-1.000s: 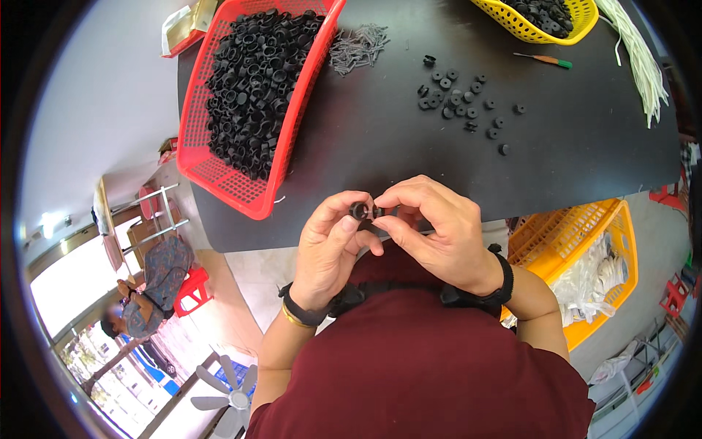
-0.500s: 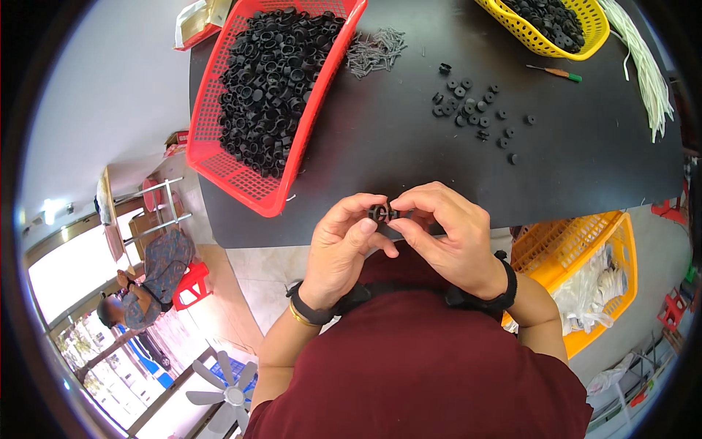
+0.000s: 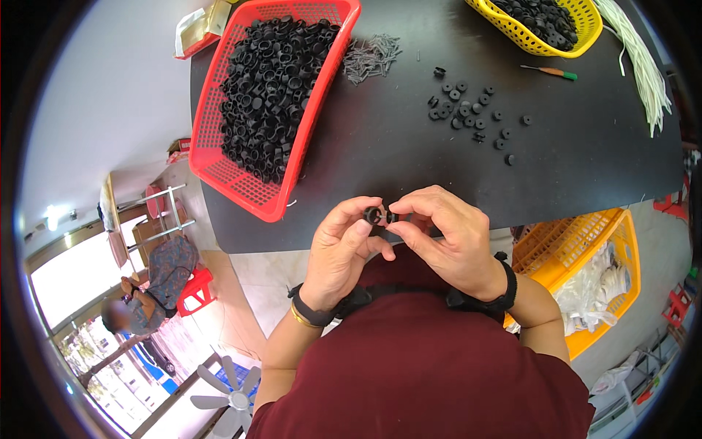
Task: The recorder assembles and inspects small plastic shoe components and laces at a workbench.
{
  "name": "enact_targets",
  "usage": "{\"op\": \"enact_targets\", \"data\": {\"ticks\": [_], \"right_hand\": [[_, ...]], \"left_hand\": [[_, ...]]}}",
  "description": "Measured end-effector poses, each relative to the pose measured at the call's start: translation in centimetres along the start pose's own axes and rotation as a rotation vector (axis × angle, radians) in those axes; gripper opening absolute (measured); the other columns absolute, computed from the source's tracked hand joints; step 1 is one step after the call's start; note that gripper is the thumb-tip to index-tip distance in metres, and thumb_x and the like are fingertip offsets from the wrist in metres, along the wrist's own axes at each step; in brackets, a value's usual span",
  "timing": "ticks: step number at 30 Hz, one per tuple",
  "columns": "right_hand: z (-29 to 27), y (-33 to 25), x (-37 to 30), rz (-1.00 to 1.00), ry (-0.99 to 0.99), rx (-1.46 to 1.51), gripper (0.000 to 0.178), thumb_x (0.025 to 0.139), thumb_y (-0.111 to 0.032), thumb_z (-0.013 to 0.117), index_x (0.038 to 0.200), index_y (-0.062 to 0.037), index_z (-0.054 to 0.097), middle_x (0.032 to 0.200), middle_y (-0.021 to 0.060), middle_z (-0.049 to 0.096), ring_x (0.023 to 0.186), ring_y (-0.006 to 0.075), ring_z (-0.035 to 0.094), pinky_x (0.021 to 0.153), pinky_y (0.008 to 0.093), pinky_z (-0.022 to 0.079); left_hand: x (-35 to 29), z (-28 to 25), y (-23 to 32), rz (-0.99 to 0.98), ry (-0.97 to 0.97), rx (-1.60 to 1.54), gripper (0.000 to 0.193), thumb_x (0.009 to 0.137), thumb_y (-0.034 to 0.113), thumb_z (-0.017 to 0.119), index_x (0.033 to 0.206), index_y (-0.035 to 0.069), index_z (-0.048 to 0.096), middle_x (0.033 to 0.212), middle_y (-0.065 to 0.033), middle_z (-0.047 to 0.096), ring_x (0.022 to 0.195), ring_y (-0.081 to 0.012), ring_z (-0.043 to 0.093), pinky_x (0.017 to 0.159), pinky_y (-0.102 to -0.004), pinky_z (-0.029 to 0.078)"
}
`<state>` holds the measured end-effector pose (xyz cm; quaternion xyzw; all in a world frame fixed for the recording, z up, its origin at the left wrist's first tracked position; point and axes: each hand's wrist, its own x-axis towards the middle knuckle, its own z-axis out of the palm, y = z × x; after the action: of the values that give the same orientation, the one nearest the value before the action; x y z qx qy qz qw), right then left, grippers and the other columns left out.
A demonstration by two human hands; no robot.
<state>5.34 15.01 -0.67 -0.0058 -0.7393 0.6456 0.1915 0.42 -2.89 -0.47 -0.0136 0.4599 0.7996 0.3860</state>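
At the table's near edge, my left hand pinches a small black ring-shaped cap between thumb and fingertips. My right hand grips a small black wheel-like piece, partly covered by its fingers. The two parts face each other nearly touching; whether they are joined I cannot tell. Beyond my hands lies a loose group of small black discs with holes in the middle. Left of my hands stands a red basket full of black caps.
A pile of small grey pins lies beside the red basket. At the far right are a yellow basket of black parts, a green-tipped tool and white cords. A yellow crate stands below the table's right edge. A person sits at left.
The cap in my left hand has turned slightly, so its round opening shows more. The view has shifted a little; both hands stay nearly in place.
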Motion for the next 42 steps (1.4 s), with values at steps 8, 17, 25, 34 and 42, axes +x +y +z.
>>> {"op": "enact_targets", "data": {"ticks": [8, 17, 25, 34, 42], "right_hand": [[0.01, -0.26, 0.00, 0.013, 0.021, 0.009, 0.019, 0.078, 0.001, 0.074, 0.094, -0.0011, 0.063, 0.086, 0.0080, 0.066, 0.061, 0.0137, 0.063, 0.053, 0.0263, 0.050], [-0.24, -0.39, 0.01, 0.021, 0.010, -0.013, 0.018, 0.078, -0.001, 0.074, 0.093, -0.0011, 0.063, 0.086, 0.0088, 0.066, 0.062, 0.0160, 0.063, 0.054, 0.0276, 0.051], [-0.08, -0.16, 0.12, -0.057, -0.002, -0.061, 0.019, 0.077, 0.000, 0.073, 0.094, -0.0004, 0.063, 0.085, 0.0112, 0.065, 0.071, 0.0237, 0.065, 0.061, 0.0314, 0.053], [0.09, -0.04, 0.12, -0.086, 0.001, -0.092, 0.019, 0.076, 0.001, 0.072, 0.093, 0.0000, 0.063, 0.085, 0.0112, 0.065, 0.072, 0.0246, 0.065, 0.062, 0.0328, 0.054], [0.33, 0.10, -0.01, -0.105, 0.026, -0.081, 0.019, 0.076, 0.001, 0.072, 0.093, -0.0003, 0.063, 0.083, 0.0107, 0.065, 0.070, 0.0245, 0.065, 0.061, 0.0327, 0.053]], "left_hand": [[0.15, -0.13, 0.16, -0.016, -0.016, -0.037, 0.028, 0.098, 0.012, 0.054, 0.125, 0.003, 0.056, 0.112, -0.0077, 0.058, 0.100, -0.0168, 0.059, 0.070, -0.0349, 0.058], [0.19, -0.45, 0.07, -0.020, -0.026, -0.043, 0.029, 0.098, 0.012, 0.055, 0.125, 0.003, 0.056, 0.113, -0.0077, 0.059, 0.100, -0.0169, 0.059, 0.071, -0.0343, 0.057], [0.09, -0.26, 0.10, -0.020, -0.002, -0.018, 0.029, 0.098, 0.011, 0.054, 0.126, 0.003, 0.055, 0.112, -0.0087, 0.060, 0.094, -0.0194, 0.062, 0.073, -0.0346, 0.057], [-0.02, -0.17, 0.05, -0.019, 0.007, -0.004, 0.028, 0.098, 0.009, 0.053, 0.125, 0.002, 0.054, 0.111, -0.0111, 0.061, 0.090, -0.0217, 0.064, 0.074, -0.0348, 0.057], [0.00, 0.06, 0.17, -0.018, -0.002, -0.008, 0.029, 0.098, 0.010, 0.053, 0.126, 0.001, 0.054, 0.112, -0.0142, 0.062, 0.086, -0.0228, 0.064, 0.075, -0.0345, 0.056]]}}
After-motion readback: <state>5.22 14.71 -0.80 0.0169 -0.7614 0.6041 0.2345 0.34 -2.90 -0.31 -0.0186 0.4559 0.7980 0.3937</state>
